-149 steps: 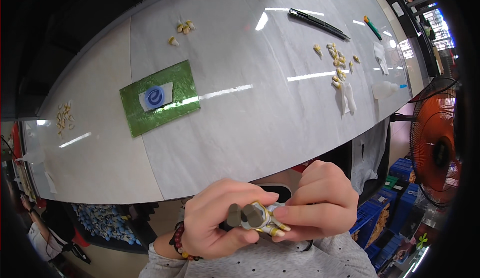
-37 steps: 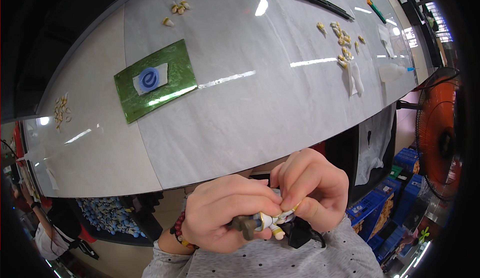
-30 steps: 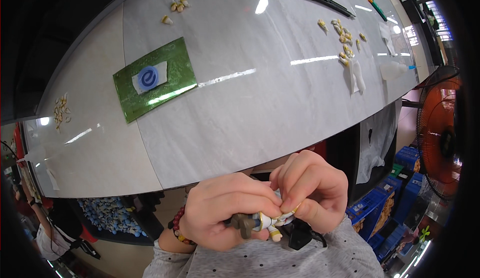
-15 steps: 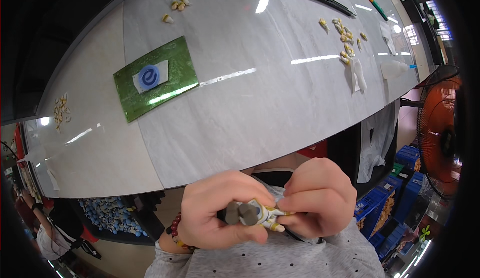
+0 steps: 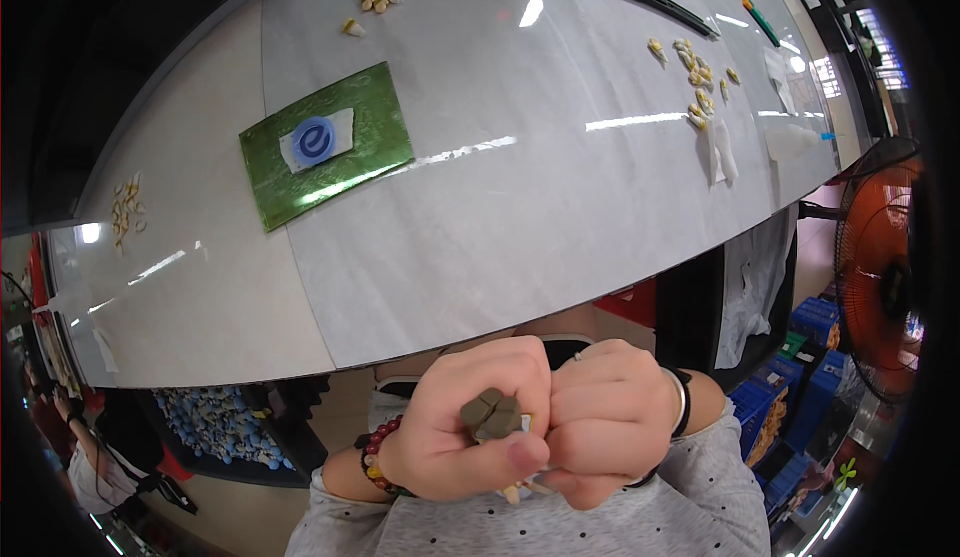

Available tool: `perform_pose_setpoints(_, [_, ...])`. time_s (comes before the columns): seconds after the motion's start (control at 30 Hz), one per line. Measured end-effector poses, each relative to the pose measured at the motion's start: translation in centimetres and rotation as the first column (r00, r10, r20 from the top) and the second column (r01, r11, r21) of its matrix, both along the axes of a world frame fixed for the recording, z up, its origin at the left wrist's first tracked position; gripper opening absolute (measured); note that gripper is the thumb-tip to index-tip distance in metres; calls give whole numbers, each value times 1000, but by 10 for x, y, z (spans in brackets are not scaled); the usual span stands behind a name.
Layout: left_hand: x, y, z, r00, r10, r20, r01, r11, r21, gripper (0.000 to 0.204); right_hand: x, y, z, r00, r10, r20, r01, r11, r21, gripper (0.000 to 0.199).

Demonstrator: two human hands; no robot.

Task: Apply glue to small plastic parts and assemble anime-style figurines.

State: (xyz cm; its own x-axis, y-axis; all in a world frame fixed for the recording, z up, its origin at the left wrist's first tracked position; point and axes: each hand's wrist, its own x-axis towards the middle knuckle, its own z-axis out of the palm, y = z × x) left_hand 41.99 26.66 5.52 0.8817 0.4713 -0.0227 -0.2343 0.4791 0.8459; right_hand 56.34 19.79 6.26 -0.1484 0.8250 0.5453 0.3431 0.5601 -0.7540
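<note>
My left hand (image 5: 436,443) is closed round a small toy figurine (image 5: 491,415). Its brown-grey, block-like feet stick out between thumb and fingers, and bits of its white and yellow body show below my thumb. My right hand (image 5: 612,419), fingers curled, presses against the left at the figurine's other end. Its fingertips are closed on that end, though the exact grip is hidden behind the knuckles. Both hands are held over my lap, in front of the table (image 5: 450,257).
A green sheet (image 5: 375,107) bears a white paper and a blue round piece (image 5: 314,141). Small white-and-yellow parts lie in groups (image 5: 128,212). At right are a black pen-like tool (image 5: 655,2), a squeeze bottle (image 5: 792,141) and an orange fan (image 5: 880,267). Below left stands a bin of blue pieces (image 5: 220,427).
My right hand has turned over and come in against the left, covering most of the figurine's body. The figurine has tilted, with its feet now pointing up more. The view has shifted slightly.
</note>
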Motion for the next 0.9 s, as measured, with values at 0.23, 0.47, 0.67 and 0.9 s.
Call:
perform_pose_setpoints(0.23, [3,-14,-7,993,108,56,-96,978,-186,28,-17,-2,-20,948,-114,-296,129,991,33,12])
perform_pose_setpoints(0.47, [9,-17,-10,984,174,47,-161,965,-209,31,-24,1,-30,889,-173,-424,207,978,36,15])
perform_pose_setpoints(0.67, [13,-18,-12,973,215,89,-188,951,-246,32,-25,2,-37,869,-234,-435,284,958,51,18])
perform_pose_setpoints(0.9, [22,-21,-9,945,296,138,-248,925,-287,36,-27,4,-39,873,-259,-413,320,944,83,19])
